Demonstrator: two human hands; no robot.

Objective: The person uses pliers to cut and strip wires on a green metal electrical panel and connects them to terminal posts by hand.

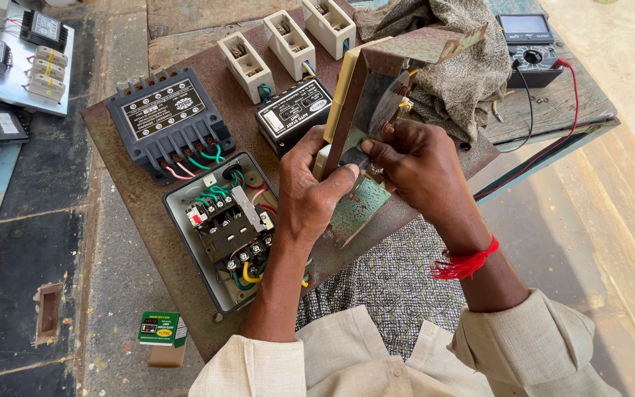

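My left hand (310,192) grips the lower edge of a rusty green metal bracket panel (376,95) with a cream-coloured part along its left side, held upright over a rusty metal board (126,191). My right hand (420,173) pinches a small dark part at the panel's lower middle, fingers closed on it; a red thread is tied round that wrist. Just left of my left hand lies an open grey starter box (223,228) with a black contactor and green, red and yellow wires.
On the board sit a black finned unit (167,117), a small black box (294,110) and three cream fuse holders (288,40). A grey cloth (457,66) and a multimeter (527,40) with red and black leads lie at the back right. A green carton (162,328) lies on the floor.
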